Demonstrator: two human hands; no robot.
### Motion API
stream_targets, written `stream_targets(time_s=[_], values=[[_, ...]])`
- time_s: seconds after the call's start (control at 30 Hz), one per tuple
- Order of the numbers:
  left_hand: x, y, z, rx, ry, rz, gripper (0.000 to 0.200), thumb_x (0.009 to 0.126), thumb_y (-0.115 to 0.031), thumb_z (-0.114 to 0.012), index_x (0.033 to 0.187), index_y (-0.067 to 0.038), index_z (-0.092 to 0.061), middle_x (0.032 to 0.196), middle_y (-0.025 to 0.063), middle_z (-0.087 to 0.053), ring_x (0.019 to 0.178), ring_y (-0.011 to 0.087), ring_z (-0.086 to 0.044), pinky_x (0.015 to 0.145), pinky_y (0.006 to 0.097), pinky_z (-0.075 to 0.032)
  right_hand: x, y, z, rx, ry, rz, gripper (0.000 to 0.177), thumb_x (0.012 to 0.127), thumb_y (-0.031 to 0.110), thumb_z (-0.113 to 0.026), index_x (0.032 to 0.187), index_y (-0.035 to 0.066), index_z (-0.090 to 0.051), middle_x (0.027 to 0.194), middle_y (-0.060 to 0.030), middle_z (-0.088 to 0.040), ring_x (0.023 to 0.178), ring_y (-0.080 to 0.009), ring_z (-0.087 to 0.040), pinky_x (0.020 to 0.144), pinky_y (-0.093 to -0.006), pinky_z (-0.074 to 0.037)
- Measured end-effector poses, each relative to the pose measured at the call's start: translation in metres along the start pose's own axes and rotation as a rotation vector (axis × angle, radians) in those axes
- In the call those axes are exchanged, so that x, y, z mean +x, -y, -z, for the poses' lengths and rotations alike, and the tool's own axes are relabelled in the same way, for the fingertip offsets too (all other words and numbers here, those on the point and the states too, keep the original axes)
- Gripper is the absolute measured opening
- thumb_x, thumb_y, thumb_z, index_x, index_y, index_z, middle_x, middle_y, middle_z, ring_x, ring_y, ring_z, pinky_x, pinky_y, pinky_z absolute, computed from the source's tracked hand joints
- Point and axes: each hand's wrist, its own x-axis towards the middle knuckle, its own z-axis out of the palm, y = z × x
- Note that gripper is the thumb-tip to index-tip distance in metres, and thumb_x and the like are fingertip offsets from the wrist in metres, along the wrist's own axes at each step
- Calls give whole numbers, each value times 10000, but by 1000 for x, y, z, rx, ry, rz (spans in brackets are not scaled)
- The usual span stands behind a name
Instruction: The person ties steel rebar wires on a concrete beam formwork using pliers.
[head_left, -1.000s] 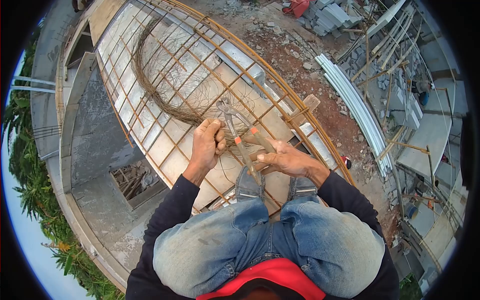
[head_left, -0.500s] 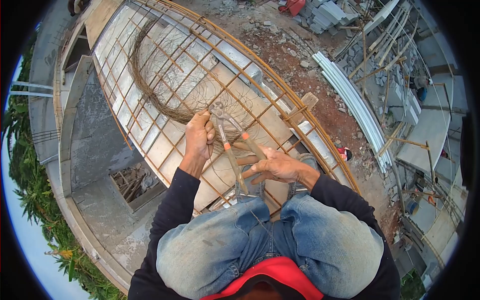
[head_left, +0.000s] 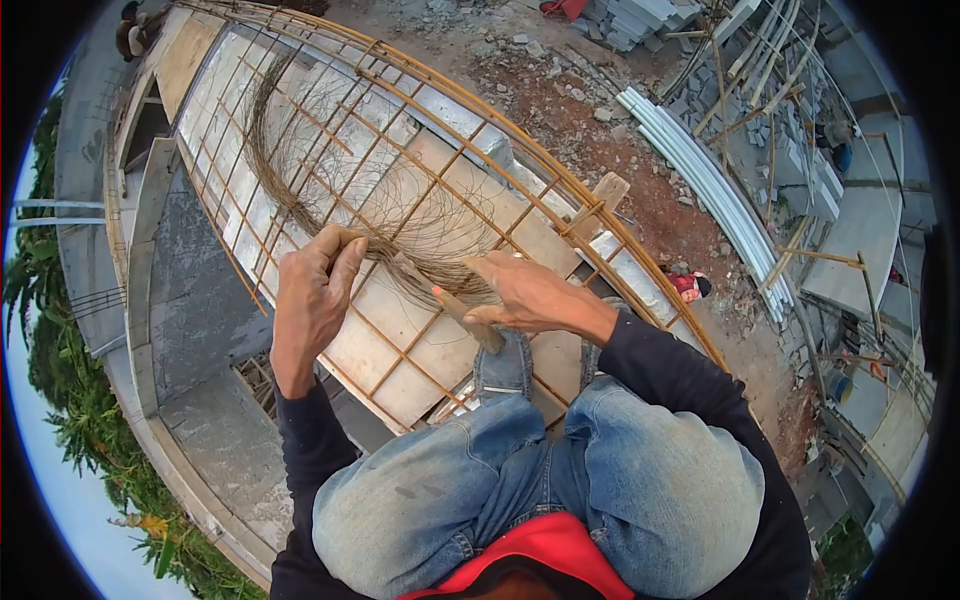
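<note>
Right hand (head_left: 535, 297), gripping pincers (head_left: 458, 310); left hand (head_left: 312, 300), closed, contents unclear; wire bundle (head_left: 264, 165), between and beyond them; advisable: pincers' bite clear of left hand.

One left hand (head_left: 312, 300) and one right hand (head_left: 540, 298) make two, with one pair of pincers (head_left: 468, 320) and one bundle of wire (head_left: 272, 180). Two dark sleeves (head_left: 670, 375), two denim trouser legs (head_left: 410, 500), two shoes (head_left: 505, 367), one red garment (head_left: 530, 560) and one steel-bar grid (head_left: 403, 354) show. The white pipes (head_left: 700, 195) number several, overlapping too closely for an exact count.
</note>
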Motion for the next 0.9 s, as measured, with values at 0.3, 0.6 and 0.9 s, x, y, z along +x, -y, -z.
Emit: stream_targets(time_s=[0.3, 0.6, 0.9], values=[[-12, -30, -58, -171, 186, -263, 132, 912, -132, -642, 947, -8, -667, 656, 135, -616, 540, 224, -576, 517, 335, -431, -22, 49, 59, 782, 14, -153, 423, 987, 337, -546, 1111, -62, -614, 802, -109, -675, 753, -195, -653, 723, -352, -525], [1, -8, -56, -360, 1144, -99, 399, 955, -384, -587, 1100, -19, -651, 711, 95, -632, 678, 198, -631, 648, 331, -514, -50, 21, 38, 143, 336, 285, 165, 908, 138, -614, 1033, 48, -675, 751, -117, -673, 689, -295, -645, 676, -402, -502], [64, 215, -75, -332, -338, 835, 1105, 741, -586, -754, 1343, 200, -264, 1270, 377, -475, 1185, 434, -524, 988, 440, -443, -22, -25, -76, 179, -98, -5, 160, 925, 170, -585, 1024, 55, -636, 1161, -189, -555, 987, -334, -598, 851, -416, -482]])
